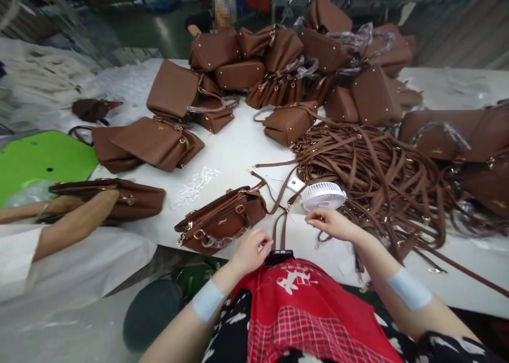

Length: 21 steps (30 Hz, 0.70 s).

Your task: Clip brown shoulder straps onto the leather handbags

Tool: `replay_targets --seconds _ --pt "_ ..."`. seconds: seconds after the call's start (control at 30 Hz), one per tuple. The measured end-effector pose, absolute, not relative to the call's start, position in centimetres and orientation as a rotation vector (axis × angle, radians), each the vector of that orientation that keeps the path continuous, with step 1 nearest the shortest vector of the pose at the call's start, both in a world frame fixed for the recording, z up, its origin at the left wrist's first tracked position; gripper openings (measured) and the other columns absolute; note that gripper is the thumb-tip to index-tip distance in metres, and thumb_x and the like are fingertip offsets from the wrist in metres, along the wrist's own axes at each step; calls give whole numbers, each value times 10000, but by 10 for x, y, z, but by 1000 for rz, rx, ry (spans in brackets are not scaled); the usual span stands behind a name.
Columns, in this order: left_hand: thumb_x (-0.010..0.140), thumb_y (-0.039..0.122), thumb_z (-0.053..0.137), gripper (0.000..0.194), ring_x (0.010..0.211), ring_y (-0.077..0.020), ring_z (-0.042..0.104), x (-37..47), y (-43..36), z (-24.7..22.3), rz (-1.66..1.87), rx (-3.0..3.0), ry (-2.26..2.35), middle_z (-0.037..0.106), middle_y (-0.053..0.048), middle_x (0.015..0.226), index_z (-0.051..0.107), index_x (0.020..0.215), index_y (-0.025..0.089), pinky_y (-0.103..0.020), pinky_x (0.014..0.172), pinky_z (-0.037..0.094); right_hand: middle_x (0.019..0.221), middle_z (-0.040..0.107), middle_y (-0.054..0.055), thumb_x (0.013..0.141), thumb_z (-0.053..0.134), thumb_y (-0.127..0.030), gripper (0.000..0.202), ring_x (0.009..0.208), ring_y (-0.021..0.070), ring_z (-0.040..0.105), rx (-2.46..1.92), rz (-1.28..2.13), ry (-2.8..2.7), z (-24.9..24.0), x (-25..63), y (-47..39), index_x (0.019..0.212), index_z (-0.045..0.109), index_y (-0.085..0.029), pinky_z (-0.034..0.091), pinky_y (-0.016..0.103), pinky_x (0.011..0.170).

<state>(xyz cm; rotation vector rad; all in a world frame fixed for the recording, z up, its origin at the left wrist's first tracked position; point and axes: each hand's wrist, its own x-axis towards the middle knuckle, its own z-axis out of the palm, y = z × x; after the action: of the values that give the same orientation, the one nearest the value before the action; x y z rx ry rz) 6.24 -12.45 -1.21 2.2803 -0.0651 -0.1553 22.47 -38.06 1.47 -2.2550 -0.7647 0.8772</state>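
Note:
My left hand [251, 252] is closed, thumb against curled fingers, just right of a brown handbag [222, 219] with plastic-wrapped handles. Whatever it may hold is too small to tell. In front of the small white fan [323, 195], my right hand [332, 223] pinches with thumb and fingertips. A thin pale thread seems to run near those fingertips, but I cannot make out what they hold. Between the hands, a brown strap [279, 230] hangs down toward a black phone [279, 255] at the table edge. Its upper part reaches the handbag's side.
A large heap of brown straps [382, 172] lies to the right. Brown bags [170, 89] are piled along the back. Small white pieces [194, 187] are scattered left of centre. At left, a co-worker's arm [83, 219] reaches into another bag [145, 201]. A dark stool [153, 312] stands below.

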Motion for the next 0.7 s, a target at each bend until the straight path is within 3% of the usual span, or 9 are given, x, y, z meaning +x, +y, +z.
replay_targets --seconds 0.1,0.3,0.43,0.6,0.7 --pt "853 218 537 156 853 -204 619 108 -169 -42 -521 2281 -218 679 -72 887 690 857 190 -295 800 474 856 719 50 881 493 -323 248 792 182 646 -2341 1149 -638 -22 198 -440 907 679 -162 481 285 745" --pt "767 179 616 140 909 -228 644 165 -257 -108 -827 2280 -336 710 -63 929 719 859 203 -303 867 478 911 733 116 852 494 -257 245 853 249 656 -2512 1232 -340 -73 146 -526 914 707 -151 452 333 758" --pt "605 170 763 284 951 -275 640 169 -302 -134 -971 2335 -369 691 -92 985 709 884 186 -342 895 482 927 735 104 866 479 -259 244 882 240 661 -2448 1271 -268 -82 121 -558 905 703 -168 446 321 775" --pt "788 234 633 124 966 -321 638 162 -325 -142 -1018 2416 -380 676 -167 980 707 837 147 -417 903 474 931 730 103 872 468 -269 252 905 243 653 -2400 1240 -248 -87 107 -575 901 698 -170 446 326 797" --pt "817 215 575 155 911 -321 651 160 -324 -137 -1028 2437 -377 688 -169 919 709 798 139 -426 860 488 911 723 109 882 445 -274 267 880 246 651 -2392 1195 -264 -86 112 -575 890 688 -161 451 335 792"
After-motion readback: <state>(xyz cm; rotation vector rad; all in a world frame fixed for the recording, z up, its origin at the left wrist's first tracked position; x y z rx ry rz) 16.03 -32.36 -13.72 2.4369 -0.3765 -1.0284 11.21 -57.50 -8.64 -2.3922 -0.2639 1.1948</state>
